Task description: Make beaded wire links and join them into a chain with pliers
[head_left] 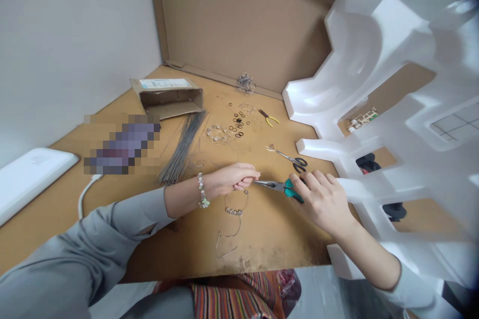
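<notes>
My left hand is closed in a pinch around a thin beaded wire. The wire hangs below my fingers, with several small beads strung on it and a bent tail beneath them. In my right hand is a pair of long-nose pliers with teal handles. Their slim jaws point left and meet my left fingertips. Whether the jaw tips grip the wire cannot be made out. Scissors with black handles lie just beyond the pliers, and yellow-handled pliers rest farther back.
Straight grey wires lie bundled beside an open cardboard box. Dark small rings, a beaded wire loop and a wire tangle sit toward the back. White foam borders the right; a white device lies left.
</notes>
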`<state>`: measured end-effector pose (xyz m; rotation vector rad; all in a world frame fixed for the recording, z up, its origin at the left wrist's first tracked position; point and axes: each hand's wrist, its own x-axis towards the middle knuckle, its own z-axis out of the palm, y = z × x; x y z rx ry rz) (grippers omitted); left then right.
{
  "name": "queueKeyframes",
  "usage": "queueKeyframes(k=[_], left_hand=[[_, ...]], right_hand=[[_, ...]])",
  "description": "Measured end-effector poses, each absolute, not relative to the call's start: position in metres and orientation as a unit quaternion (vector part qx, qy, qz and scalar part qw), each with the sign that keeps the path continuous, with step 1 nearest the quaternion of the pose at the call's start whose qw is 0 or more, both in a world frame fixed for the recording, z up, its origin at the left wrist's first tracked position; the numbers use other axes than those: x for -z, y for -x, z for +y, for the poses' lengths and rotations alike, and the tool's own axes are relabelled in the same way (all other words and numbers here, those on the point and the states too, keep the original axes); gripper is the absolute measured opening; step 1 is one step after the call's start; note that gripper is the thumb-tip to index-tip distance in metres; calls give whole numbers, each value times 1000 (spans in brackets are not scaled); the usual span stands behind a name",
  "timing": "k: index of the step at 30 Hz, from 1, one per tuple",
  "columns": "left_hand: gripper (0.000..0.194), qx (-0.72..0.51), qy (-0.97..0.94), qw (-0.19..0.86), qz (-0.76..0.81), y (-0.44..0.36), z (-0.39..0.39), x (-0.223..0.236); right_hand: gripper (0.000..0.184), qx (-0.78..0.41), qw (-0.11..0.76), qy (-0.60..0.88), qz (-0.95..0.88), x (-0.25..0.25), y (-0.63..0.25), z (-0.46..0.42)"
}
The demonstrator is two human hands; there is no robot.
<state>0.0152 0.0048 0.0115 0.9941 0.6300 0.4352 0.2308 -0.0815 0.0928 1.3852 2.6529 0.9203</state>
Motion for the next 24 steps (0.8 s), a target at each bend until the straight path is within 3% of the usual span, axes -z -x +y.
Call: queueKeyframes(k=[14,24], left_hand=[[13,-264,-320,878,239,-19,1,-14],[16,-268,-327,880,216,-20,-2,-16]], right_hand=[[34,-240,-23,-474,847,-88,-229,-82],[33,-224,-24,-464,857,-83,-227,-82]])
